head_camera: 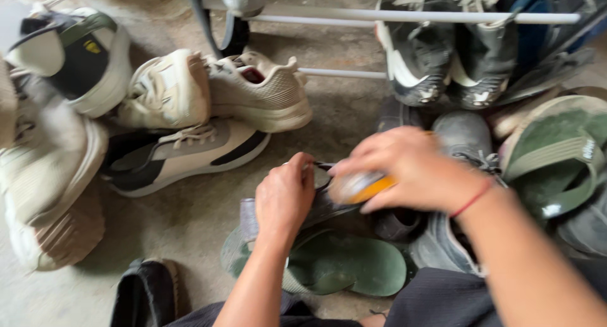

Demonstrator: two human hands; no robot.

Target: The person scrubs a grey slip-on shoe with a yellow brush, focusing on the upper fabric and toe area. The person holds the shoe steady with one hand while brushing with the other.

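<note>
Bare concrete floor (190, 226), dusty and crowded with footwear, fills the frame. At lower centre a green sandal (354, 264) lies sole-down, and its dark strap (329, 203) is pinched and lifted by the left hand (284, 197), whose fingers are closed on it. Just right of that, the right hand (411, 169) is wrapped around a small orange and white object (363, 186), blurred by motion; what it is cannot be told, but it is pressed against the strap. The step in hand is judged to be rubbing or cleaning the strap, and steady tension from the left hand would be called for while the object is drawn along it.

A grey shoe (455, 238) touches the sandal on the right, and a second green sandal (556, 156) lies at the right edge. Beige sneakers (253, 93) and a grey and black sneaker (183, 159) are spread over the upper left. Dark cleated shoes (442, 55) rest on a white rack (354, 14) along the top. Open floor is left only at lower left, near a black slipper (145, 292).
</note>
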